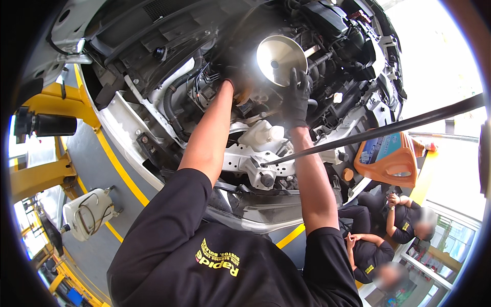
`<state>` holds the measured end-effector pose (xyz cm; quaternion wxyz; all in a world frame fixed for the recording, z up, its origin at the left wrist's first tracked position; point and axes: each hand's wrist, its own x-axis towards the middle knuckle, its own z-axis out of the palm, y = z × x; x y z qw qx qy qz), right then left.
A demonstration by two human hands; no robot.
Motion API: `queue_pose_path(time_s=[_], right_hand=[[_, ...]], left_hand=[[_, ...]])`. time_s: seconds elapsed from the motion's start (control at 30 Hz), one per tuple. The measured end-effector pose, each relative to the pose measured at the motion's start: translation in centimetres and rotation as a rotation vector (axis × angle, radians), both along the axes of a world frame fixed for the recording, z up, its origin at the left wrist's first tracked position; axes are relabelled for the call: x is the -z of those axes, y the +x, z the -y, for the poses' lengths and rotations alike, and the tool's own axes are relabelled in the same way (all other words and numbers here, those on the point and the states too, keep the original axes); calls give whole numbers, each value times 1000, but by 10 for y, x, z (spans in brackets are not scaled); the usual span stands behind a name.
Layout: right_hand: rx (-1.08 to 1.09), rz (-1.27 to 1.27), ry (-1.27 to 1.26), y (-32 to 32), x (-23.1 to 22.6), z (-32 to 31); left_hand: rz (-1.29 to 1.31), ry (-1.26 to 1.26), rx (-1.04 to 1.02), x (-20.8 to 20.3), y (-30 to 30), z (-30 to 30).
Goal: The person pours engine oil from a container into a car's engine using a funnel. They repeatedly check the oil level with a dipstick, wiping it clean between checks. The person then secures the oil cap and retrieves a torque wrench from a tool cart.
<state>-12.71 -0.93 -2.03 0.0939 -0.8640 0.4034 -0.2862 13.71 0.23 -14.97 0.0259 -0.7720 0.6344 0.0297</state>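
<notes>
Engine bay of a car fills most of the view, its front edge toward the person. A long black rod runs from the middle of that front edge across the right forearm and out to the right. An orange jug sits by the bay's front right corner; what bears its weight is unclear. The metal funnel is mouth up over the engine, nearer the back edge than the front and somewhat right of the middle. Steadying it well likely means holding the bowl level, with light pressure at the rim so the spout does not lean, and leaving the bottom hole in plain sight; where the spout ends is hidden. A white tank stands near the front edge, between the forearms. The right hand, black-gloved, reaches forward on a nearly straight arm; its fingers lie close together on the funnel's near right rim and seem to pinch it, the thumb unclear. The left hand dips into shadow left of the funnel, elbow bent; I cannot tell how its fingers are set. An orange cap lies near the jug.
</notes>
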Motion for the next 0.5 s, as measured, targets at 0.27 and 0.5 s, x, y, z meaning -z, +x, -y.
queue_pose_path(time_s=[0.27, 0.5], right_hand=[[184, 40, -11, -21, 25, 3], [159, 178, 53, 10, 22, -5]], left_hand=[[-530, -46, -116, 9, -27, 27], [-1364, -465, -433, 110, 44, 29]])
